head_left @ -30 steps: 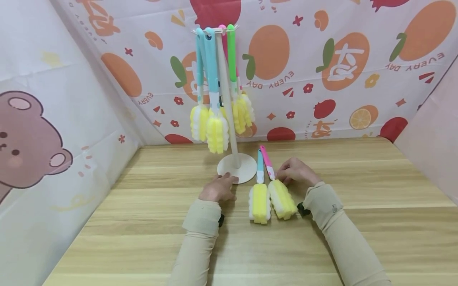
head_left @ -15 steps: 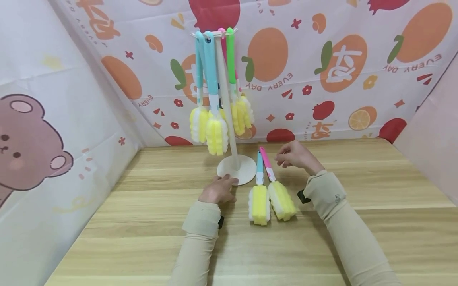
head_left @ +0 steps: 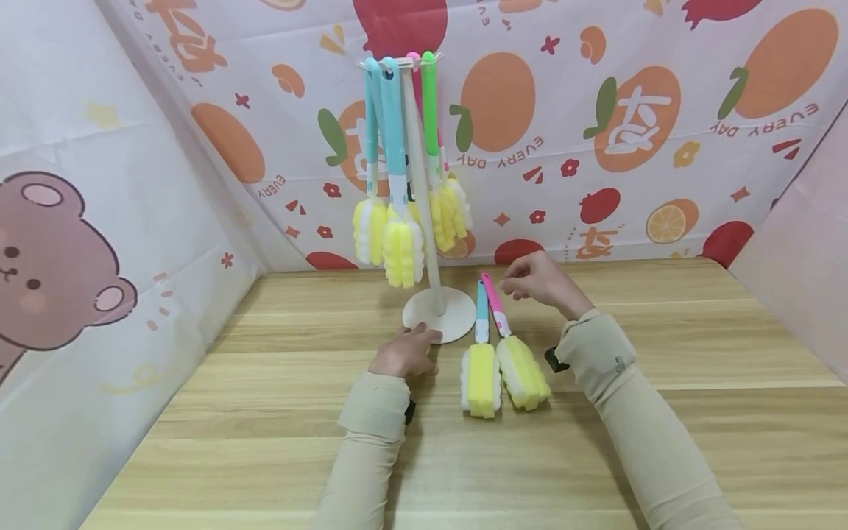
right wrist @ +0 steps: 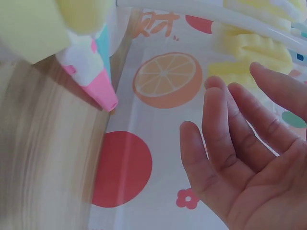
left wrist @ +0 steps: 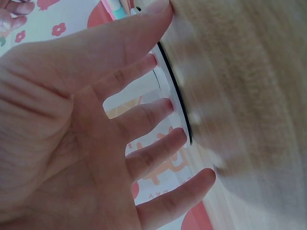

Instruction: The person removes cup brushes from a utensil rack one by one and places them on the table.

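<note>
My left hand [head_left: 405, 352] rests at the front left edge of the stand's round white base [head_left: 457, 316]. In the left wrist view its fingers [left wrist: 148, 120] are spread, their tips on the base rim. My right hand [head_left: 545, 283] hovers above the table, just right of the pink-handled sponge brush [head_left: 523, 372], apart from it. The right wrist view shows its fingers [right wrist: 216, 120] loosely bent with nothing in them. Left of the pink brush lies a blue-handled sponge brush [head_left: 481, 375]; both have yellow-and-white heads pointing toward me, and their handle ends nearly meet.
Several sponge brushes hang from the stand's top hooks around its white pole [head_left: 427, 221], among them a blue-handled one [head_left: 394, 125] and a green-handled one [head_left: 430, 110]. A fruit-print cloth [head_left: 503, 96] backs the wooden table [head_left: 265, 442]; a bear-print cloth [head_left: 59, 265] hangs at the left.
My right hand has lifted off from beside the pink brush's neck and moved away from me, toward the handle ends. My left hand and both lying brushes stay in place.
</note>
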`<act>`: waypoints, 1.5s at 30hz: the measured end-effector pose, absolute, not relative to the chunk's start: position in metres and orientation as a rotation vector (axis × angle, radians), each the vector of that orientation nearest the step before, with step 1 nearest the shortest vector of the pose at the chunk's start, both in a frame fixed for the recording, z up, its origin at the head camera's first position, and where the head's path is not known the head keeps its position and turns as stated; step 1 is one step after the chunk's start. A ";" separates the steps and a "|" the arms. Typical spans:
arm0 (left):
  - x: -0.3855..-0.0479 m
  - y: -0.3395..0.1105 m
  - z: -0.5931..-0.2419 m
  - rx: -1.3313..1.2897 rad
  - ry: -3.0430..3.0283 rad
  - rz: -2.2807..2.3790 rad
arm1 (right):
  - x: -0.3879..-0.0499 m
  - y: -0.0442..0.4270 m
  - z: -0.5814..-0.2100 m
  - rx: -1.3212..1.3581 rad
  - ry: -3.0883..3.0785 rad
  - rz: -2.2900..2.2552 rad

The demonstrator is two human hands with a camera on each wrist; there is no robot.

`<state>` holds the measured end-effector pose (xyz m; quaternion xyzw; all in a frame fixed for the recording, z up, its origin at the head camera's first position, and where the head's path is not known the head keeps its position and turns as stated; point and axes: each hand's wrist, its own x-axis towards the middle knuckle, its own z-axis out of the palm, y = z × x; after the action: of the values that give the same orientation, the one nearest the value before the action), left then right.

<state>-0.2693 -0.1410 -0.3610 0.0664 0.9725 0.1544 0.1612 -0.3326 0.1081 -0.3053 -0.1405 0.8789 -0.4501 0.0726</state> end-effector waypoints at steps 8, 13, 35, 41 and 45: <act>-0.270 -0.141 -0.362 0.201 2.793 0.395 | -0.333 0.098 -0.296 -0.487 2.734 -1.317; -0.270 -0.140 -0.361 0.201 2.792 0.399 | -0.334 0.092 -0.289 -0.503 2.737 -1.316; -0.271 -0.141 -0.361 0.208 2.794 0.402 | -0.333 0.065 -0.255 -0.591 2.802 -1.345; -0.271 -0.141 -0.360 0.209 2.792 0.404 | -0.332 0.060 -0.247 -0.550 2.753 -1.455; -0.271 -0.141 -0.361 0.210 2.791 0.409 | -0.332 0.056 -0.243 -0.537 2.754 -1.452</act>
<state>-0.2711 -0.1413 -0.3606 0.0734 0.9746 0.1429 0.1561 -0.3319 0.0561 -0.2430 -0.1699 0.8717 -0.4595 -0.0087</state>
